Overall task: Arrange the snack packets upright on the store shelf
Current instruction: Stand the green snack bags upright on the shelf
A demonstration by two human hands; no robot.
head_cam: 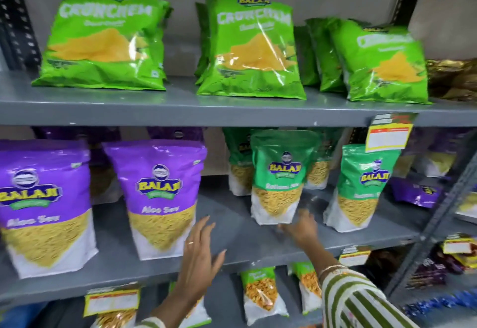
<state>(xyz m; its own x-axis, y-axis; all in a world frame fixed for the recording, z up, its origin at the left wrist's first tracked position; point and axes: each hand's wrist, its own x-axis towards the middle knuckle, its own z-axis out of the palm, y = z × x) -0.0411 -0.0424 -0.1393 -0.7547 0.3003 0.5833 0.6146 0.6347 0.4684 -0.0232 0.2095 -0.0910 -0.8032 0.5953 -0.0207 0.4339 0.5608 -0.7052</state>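
A person is standing before grey metal shelving, and both hands are reaching toward the middle shelf [232,227]. The left hand [200,251] is hovering with fingers spread and released, gripping nothing, over the bare shelf board just right of a purple Aloo Sev packet [161,198]. The right hand [302,227], coming from a green-and-white striped sleeve [361,299], is sitting at the base of a green Ratlami Sev packet [280,177]; it is blurred, so whether its fingers are closing on the pouch I cannot tell.

That green packet is standing upright on the middle shelf, with more green pouches behind it and another green packet [361,188] upright to its right. A second purple packet [44,206] is standing at the far left (its label facing forward). On the top shelf [180,110], three groups of light green Crunchem bags [251,48] are leaning back. A yellow price tag [387,136] is hanging from that shelf's front edge at the right.
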